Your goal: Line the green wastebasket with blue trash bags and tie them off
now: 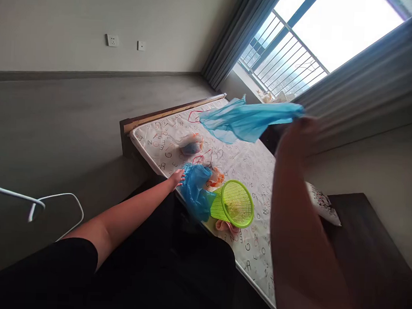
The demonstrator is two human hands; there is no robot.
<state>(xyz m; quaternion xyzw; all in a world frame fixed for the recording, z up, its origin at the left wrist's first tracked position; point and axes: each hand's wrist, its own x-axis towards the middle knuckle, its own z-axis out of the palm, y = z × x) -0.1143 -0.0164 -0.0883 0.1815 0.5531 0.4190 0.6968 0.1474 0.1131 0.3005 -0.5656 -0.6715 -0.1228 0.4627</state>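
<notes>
A thin light-blue plastic bag (246, 120) stretches out in the air above the mattress (262, 184). My right hand (304, 127), raised at the right and blurred, is closed on one end of it. Low at the mattress's near edge, my left hand (178, 178) has its fingers apart, next to a crumpled blue plastic bag (195, 186); whether they touch I cannot tell. A green mesh basket (236, 203) lies tilted against that crumpled bag, its opening turned to the right. Beneath its rim is a pink cloth (227, 227).
Behind the crumpled bag lie a clear bag with blue and orange contents (192, 145) and an orange-and-white bag (217, 177). A wooden bed board (170, 111) runs along the far left edge. A white hanger (59, 196) is at left, a patterned pillow (323, 204) at right.
</notes>
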